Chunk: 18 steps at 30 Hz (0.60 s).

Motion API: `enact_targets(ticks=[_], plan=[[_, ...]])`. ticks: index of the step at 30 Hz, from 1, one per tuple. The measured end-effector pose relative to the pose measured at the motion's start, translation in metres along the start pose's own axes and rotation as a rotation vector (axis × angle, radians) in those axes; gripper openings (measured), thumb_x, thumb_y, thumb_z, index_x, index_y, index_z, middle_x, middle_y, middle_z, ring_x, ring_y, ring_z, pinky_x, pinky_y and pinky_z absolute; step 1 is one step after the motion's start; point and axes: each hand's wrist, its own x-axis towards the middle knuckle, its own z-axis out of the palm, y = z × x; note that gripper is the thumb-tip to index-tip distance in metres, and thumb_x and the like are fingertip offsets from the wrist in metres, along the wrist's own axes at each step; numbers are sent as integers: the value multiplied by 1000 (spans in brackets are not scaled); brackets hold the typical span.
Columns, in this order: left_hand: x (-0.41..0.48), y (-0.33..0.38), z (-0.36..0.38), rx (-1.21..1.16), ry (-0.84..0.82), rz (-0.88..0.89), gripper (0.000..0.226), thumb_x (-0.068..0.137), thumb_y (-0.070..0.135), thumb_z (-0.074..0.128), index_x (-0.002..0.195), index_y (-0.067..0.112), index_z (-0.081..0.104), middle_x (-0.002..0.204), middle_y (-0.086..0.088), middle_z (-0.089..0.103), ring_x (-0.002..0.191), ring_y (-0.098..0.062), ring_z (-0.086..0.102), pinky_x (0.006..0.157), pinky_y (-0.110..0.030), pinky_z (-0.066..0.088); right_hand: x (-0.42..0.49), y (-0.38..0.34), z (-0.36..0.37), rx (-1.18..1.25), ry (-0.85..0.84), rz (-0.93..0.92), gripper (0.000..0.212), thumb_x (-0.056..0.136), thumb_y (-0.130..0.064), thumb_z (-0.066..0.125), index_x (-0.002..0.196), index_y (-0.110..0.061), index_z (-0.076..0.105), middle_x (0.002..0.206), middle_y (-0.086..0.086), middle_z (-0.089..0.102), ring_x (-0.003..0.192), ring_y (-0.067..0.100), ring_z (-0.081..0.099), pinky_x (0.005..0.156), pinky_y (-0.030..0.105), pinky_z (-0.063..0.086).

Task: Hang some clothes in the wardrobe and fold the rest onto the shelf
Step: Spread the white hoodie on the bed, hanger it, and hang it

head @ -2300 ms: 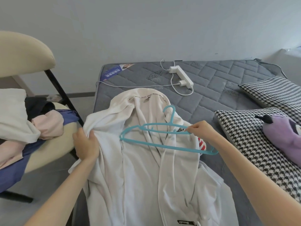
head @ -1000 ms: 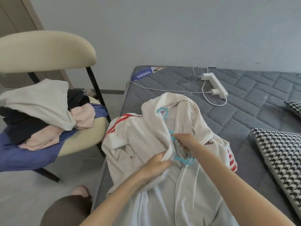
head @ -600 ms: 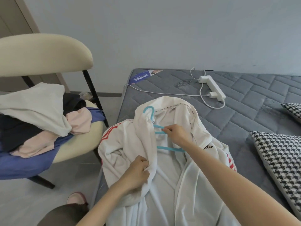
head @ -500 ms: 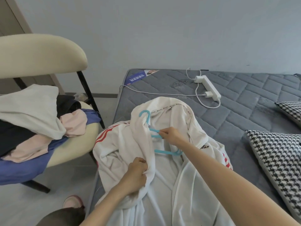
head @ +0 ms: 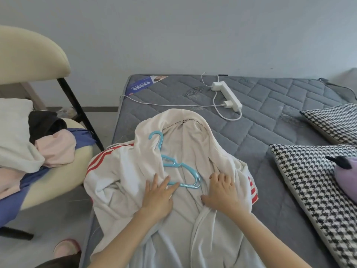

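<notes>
Laundry (head: pixel 17 136) waits in a heap on a cream chair (head: pixel 34 55) at the left, its white, black, pink and blue pieces not yet sorted. Beside it, on a grey quilted mattress (head: pixel 270 122), a white jacket (head: pixel 119 171) with red sleeve stripes lies open, collar towards the wall. The person's left hand (head: pixel 158 198) rests flat on the lining, fingers straight and spread, the fingertips touching the lower bar of a blue hanger (head: pixel 170 161). The hanger sits inside the jacket, hook up by the collar, one arm tucked under the left-hand shoulder and the other arm bare between the hands. The right hand (head: pixel 222 192) presses flat on the opposite front panel, fingers spread, gripping nothing. The step in hand appears to be drawing that panel over the exposed arm. With only one shoulder seated, the garment would likely slide off sideways if lifted by the hook now. Loose fabric could also bunch under either palm and drag the hanger out of line. Farther right lie a white power strip (head: pixel 229 94) and its cable, near enough to the collar to be snagged. Two houndstooth pillows (head: pixel 309 190) and a purple plush toy (head: pixel 347 176) lie at the edge of the view.
</notes>
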Motion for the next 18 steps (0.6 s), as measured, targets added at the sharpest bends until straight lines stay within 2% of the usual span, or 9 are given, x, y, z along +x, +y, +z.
enact_targets(ticks=[3,6,7,9,10,12,13,15,18], plan=[[1,-3,8,6,12,-11,56,101,30,27,149,45,4,160,9,-2,145,-36,-7,117,-45,2,0,3,5,-45,48,21,58,77,-53,59,117,-16,40,117,5,45,111,27,44,101,34,34],[2,-5,7,18,25,-10,55,101,32,27,149,46,4,160,7,-3,145,-37,-4,117,-44,6,1,0,1,-2,206,64,53,49,-31,76,91,-12,51,92,10,50,79,30,49,73,38,43],[2,-6,8,28,26,-13,54,101,32,27,149,46,4,160,6,-4,145,-37,-3,116,-43,8,1,3,0,1,271,82,56,44,-29,77,91,-12,52,94,11,48,77,30,48,71,39,43],[3,-8,11,61,31,-16,53,101,33,28,149,44,8,160,1,4,143,-39,6,114,-43,16,1,13,-1,105,302,172,70,58,-41,74,116,-18,43,121,12,38,98,34,44,85,43,41],[5,-9,13,70,67,-12,52,100,33,33,149,42,16,156,-3,19,138,-40,20,109,-42,26,1,17,-2,257,281,272,81,63,-46,74,129,-21,34,134,13,29,113,36,39,96,45,36],[9,-8,10,64,199,-17,44,91,36,55,134,37,50,122,-2,55,104,-33,50,79,-39,44,3,24,-6,617,221,478,95,69,-40,77,142,-13,22,141,18,25,127,38,29,106,44,28],[12,-8,9,95,245,-3,36,80,37,70,116,35,66,99,2,62,85,-27,55,63,-36,42,4,27,-7,676,187,490,88,72,-33,75,140,-7,27,137,20,31,126,37,32,103,41,31],[18,-7,4,140,322,11,26,65,37,83,89,33,73,77,6,60,70,-23,53,54,-32,34,4,34,-9,668,173,413,56,74,-25,71,119,0,49,117,16,48,106,31,48,80,33,40],[22,-6,-2,33,352,39,9,87,32,67,95,31,70,86,3,57,79,-23,50,59,-33,29,4,42,-21,719,221,353,24,78,-22,66,79,2,60,69,6,56,69,24,52,53,33,37]])
